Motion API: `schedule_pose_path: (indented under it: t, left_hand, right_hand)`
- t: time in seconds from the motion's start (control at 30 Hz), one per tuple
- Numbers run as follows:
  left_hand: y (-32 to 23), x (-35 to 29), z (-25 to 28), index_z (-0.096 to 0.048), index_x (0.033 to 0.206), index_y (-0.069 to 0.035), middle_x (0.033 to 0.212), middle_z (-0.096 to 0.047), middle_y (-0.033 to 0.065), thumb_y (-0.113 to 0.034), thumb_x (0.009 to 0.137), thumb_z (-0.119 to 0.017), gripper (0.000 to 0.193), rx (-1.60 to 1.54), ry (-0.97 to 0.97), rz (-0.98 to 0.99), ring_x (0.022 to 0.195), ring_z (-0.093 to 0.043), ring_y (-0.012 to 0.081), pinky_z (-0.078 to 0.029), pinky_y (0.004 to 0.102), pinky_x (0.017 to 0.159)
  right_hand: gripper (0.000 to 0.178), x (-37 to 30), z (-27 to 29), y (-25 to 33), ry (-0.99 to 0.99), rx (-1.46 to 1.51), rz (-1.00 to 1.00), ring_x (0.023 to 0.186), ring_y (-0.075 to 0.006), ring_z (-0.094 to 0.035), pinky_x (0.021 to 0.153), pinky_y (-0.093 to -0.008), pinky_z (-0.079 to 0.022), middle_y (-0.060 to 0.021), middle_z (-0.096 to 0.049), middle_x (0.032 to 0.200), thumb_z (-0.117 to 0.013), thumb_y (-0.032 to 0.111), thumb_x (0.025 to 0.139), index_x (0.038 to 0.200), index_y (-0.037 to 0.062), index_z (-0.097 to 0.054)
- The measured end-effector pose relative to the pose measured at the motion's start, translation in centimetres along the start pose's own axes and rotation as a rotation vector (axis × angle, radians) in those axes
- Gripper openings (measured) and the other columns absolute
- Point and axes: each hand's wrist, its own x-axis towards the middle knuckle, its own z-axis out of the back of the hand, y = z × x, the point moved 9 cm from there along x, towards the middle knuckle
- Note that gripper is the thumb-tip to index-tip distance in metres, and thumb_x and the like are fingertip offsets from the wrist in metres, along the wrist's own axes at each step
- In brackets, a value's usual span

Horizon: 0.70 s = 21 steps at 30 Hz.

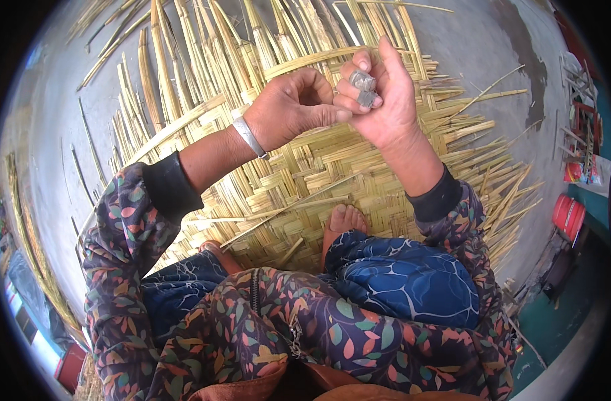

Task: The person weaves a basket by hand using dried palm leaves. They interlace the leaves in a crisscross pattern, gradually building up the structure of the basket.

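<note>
A: Position of the grips?
B: Left hand [285, 110] and right hand [393, 100] raised together above the woven mat [302, 234], over its upper half.

A: Left grip?
B: Thumb and fingers bent into a near-ring, tips at the right hand's fingers. Cannot tell whether anything is pinched between them. Grey band [250, 137] at the wrist.

A: Right?
B: Half open: palm bare and turned up, one digit out straight, the others curled. Grey wrappings [363, 81] around two curled fingers; nothing seen held in the palm.

A: And the mat?
B: Spread on the grey floor [469, 43], beneath both hands. Pale yellow-green strips, closely crossed in the middle; ends fan loose at top and right. Bare feet [345, 218] on its near part. Off to the right, a red container [568, 216].
</note>
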Motion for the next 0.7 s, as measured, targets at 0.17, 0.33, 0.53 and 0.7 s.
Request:
schedule_pose_path:
  t: [0.17, 0.33, 0.53, 0.7]
  left_hand:
    - [0.1, -0.3, -1.0, -0.057, 0.094, -0.004, 0.086, -0.064, 0.0014, -0.019, 0.078, -0.077, 0.030, -0.034, 0.024, 0.044, 0.082, -0.059, 0.0101, -0.048, 0.0245, 0.076]
    - [0.2, -0.2, -1.8, -0.057, 0.092, -0.004, 0.082, -0.063, 0.0004, -0.018, 0.078, -0.077, 0.028, -0.096, 0.042, 0.046, 0.076, -0.058, 0.0081, -0.048, 0.0232, 0.070]
    - [1.1, -0.2, -2.1, -0.057, 0.096, -0.004, 0.086, -0.064, 0.0010, -0.015, 0.078, -0.077, 0.029, -0.128, 0.069, 0.090, 0.079, -0.058, 0.0089, -0.048, 0.0250, 0.073]
    - [2.4, 0.4, -0.9, -0.059, 0.094, -0.004, 0.086, -0.065, 0.0027, -0.017, 0.080, -0.075, 0.025, -0.017, 0.016, 0.071, 0.081, -0.060, 0.0107, -0.050, 0.0256, 0.073]
  right_hand:
    - [0.048, -0.9, -0.4, 0.2, 0.014, -0.047, -0.002, 0.040, -0.0069, -0.026, 0.039, -0.0217, -0.026, 0.0027, -0.034, 0.054, -0.032, 0.048, 0.100, 0.074, 0.0104, -0.047]
    - [0.049, -1.7, -0.3, 0.7, 0.006, -0.093, 0.029, 0.039, -0.0073, -0.025, 0.038, -0.0218, -0.026, 0.0019, -0.035, 0.053, -0.029, 0.047, 0.101, 0.073, 0.0106, -0.046]
    - [0.049, -1.9, 0.5, 0.6, -0.032, -0.173, 0.042, 0.038, -0.0074, -0.027, 0.039, -0.0217, -0.026, 0.0007, -0.042, 0.055, -0.029, 0.047, 0.101, 0.074, 0.0104, -0.048]
    - [0.045, -0.6, 3.2, -0.1, -0.061, -0.185, 0.014, 0.045, -0.0071, -0.040, 0.044, -0.0219, -0.037, -0.0024, -0.052, 0.061, -0.040, 0.045, 0.098, 0.078, 0.0084, -0.054]
